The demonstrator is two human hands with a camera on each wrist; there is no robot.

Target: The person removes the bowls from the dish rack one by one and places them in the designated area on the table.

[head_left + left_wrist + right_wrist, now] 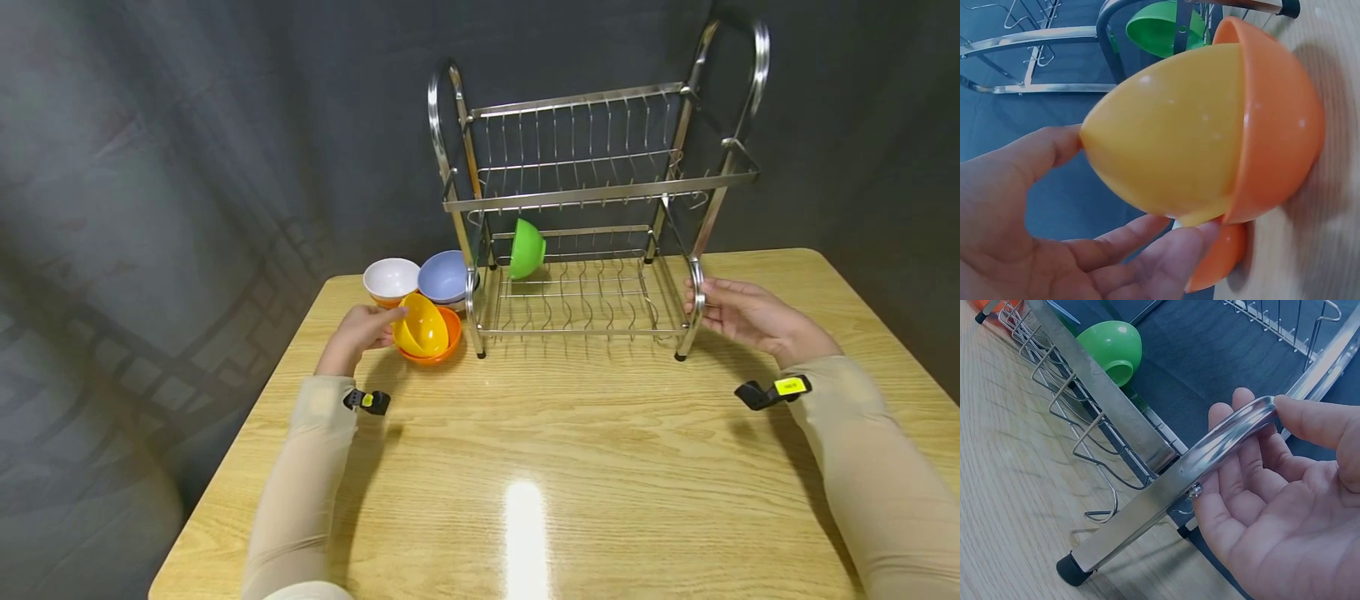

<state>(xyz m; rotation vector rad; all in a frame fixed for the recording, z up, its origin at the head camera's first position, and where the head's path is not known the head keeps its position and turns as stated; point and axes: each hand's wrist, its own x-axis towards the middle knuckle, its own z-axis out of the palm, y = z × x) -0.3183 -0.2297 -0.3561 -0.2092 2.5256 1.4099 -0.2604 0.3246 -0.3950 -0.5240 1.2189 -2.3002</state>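
Tilted on its side, a yellow bowl (424, 327) sits partly inside an orange bowl (454, 327) on the table. My left hand (362, 332) pinches the yellow bowl's rim; in the left wrist view the thumb (1054, 147) is at the rim and the fingers lie beneath near its foot. My right hand (742, 315) grips the front right leg of a two-tier metal dish rack (600, 196), with thumb and fingers round the curved tube (1229, 434). A green bowl (528, 249) stands on edge in the rack's lower tier, at its left.
Left of the rack, a white bowl (392, 277) rests on an orange one, and a blue bowl (444, 277) stands beside them. The rack stands at the back of the wooden table (600, 467), before a dark curtain (247, 125).
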